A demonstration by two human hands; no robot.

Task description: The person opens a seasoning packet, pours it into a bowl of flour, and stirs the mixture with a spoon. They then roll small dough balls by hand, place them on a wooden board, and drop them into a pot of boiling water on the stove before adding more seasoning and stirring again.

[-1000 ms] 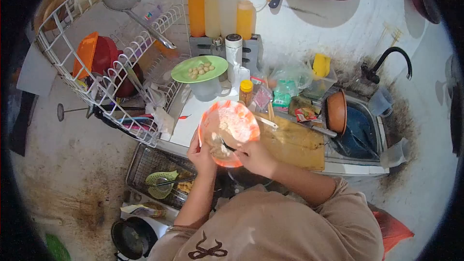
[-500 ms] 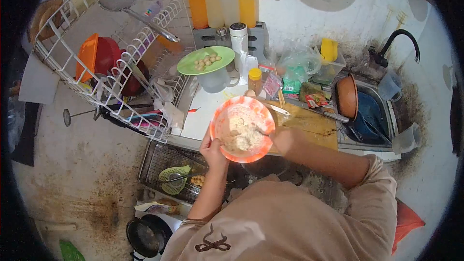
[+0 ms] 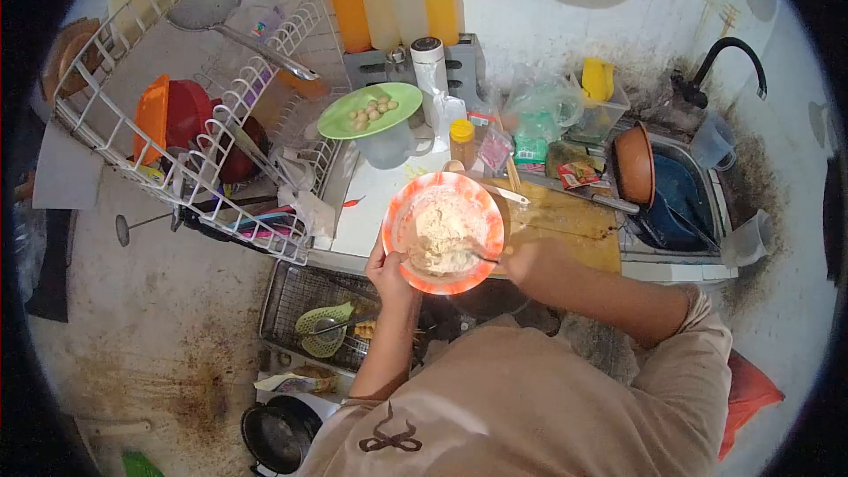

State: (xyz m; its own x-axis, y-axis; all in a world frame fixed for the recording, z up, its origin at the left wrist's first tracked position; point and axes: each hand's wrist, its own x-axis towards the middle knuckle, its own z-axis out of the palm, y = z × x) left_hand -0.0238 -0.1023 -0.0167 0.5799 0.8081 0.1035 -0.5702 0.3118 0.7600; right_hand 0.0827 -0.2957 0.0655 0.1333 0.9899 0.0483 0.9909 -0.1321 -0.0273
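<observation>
An orange-and-white bowl is held over the counter's front edge, tilted a little, with a pale, lumpy mixture inside. My left hand grips its lower left rim, thumb on top. At its right side my right hand, somewhat blurred, is closed on a metal utensil whose far end is in the mixture; its exact shape is hidden. Behind the bowl, a green plate with several small round balls rests on a grey jug.
Right of the bowl lies a wooden board, with a knife along its back. A sink holds a brown bowl. A dish rack stands left. Below are a wire basket and a black pan.
My right hand has shifted slightly right and down with the utensil, and the mixture's shape has changed. The surroundings sit slightly differently as the camera view has moved.
</observation>
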